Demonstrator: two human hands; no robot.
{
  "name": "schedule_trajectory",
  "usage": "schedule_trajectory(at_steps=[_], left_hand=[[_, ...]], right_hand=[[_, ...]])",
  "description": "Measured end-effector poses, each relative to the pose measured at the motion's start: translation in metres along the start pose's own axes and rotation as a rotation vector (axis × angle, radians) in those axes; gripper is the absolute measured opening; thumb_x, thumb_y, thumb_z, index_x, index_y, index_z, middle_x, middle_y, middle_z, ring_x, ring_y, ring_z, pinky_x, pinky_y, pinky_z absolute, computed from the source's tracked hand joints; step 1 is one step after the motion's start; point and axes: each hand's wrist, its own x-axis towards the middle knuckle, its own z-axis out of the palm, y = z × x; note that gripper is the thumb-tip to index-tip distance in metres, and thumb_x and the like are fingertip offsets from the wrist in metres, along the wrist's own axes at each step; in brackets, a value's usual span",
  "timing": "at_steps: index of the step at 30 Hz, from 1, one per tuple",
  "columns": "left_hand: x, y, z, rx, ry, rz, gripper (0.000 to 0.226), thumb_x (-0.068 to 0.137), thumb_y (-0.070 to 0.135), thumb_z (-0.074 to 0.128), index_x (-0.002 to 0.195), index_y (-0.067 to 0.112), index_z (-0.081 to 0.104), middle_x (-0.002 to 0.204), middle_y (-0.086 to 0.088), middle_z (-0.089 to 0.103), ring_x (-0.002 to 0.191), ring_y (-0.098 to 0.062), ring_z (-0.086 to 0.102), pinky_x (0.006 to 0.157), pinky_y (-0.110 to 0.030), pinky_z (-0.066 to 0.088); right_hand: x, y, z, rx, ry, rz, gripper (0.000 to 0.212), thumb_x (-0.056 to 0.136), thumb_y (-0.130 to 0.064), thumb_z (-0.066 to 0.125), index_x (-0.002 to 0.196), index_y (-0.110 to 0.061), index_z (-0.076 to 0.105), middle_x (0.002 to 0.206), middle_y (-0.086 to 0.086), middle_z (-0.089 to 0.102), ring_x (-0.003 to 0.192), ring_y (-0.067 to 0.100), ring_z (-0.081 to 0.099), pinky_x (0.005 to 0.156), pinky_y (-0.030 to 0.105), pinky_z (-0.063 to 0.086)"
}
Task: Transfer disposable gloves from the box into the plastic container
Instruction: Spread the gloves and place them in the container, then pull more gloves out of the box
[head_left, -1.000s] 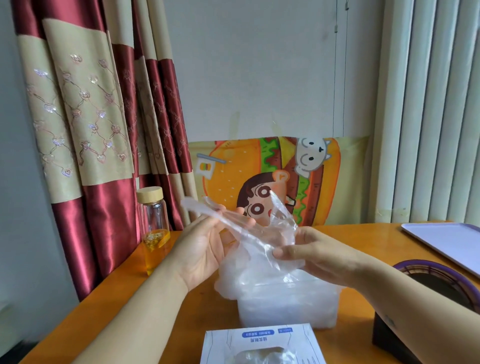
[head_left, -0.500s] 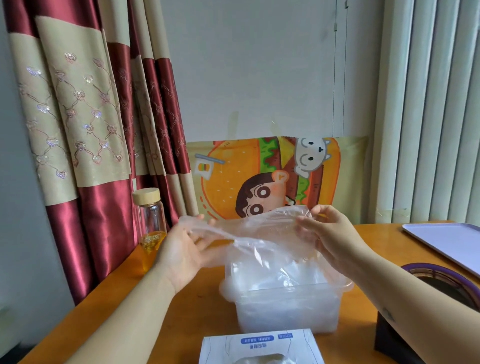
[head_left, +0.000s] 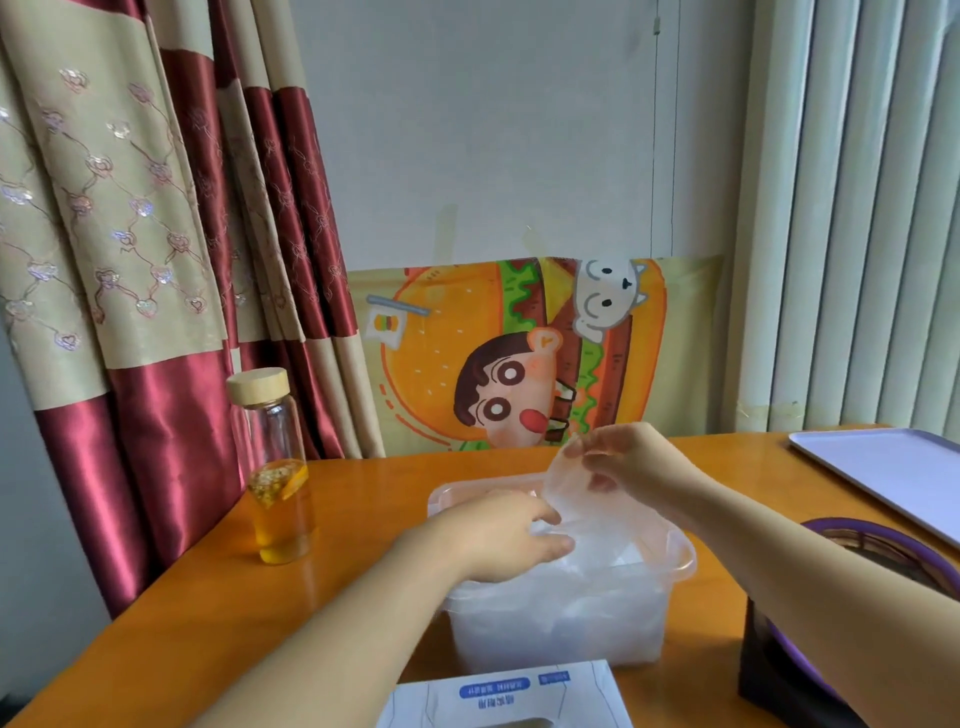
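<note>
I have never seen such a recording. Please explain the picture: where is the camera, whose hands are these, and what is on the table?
No machine here: a person works with bare hands, and the one camera sits on their head, looking forward and down. On the orange table stand a clear plastic container holding gloves, a glove box at the near edge, a glass bottle and a pale tray. The right hand pinches a thin clear glove above the container. The left hand reaches into the container and touches that glove; whether it grips it, I cannot tell.
</note>
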Motion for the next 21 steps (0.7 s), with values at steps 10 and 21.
schedule_trajectory(at_steps=[10, 21], left_hand=[[0.002, 0.005, -0.012, -0.213, 0.662, 0.227, 0.038, 0.099, 0.021, 0.048, 0.138, 0.024, 0.048, 0.144, 0.010, 0.034, 0.132, -0.005, 0.033, 0.104, -0.013, 0.023], [0.040, -0.014, 0.020, 0.149, -0.331, -0.083, 0.049, 0.097, 0.036, 0.051, 0.144, 0.029, 0.042, 0.153, 0.006, 0.034, 0.139, -0.019, 0.034, 0.112, -0.033, 0.031]], right_hand=[[0.016, -0.013, -0.033, 0.201, 0.046, -0.094, 0.038, 0.086, -0.005, 0.063, 0.119, -0.023, 0.065, 0.120, -0.003, 0.066, 0.105, 0.010, 0.063, 0.088, 0.021, 0.047], [0.010, 0.028, 0.014, -1.147, -0.295, 0.060, 0.056, 0.082, -0.042, 0.069, 0.131, -0.020, 0.054, 0.128, 0.003, 0.044, 0.121, 0.026, 0.038, 0.104, 0.052, 0.024]])
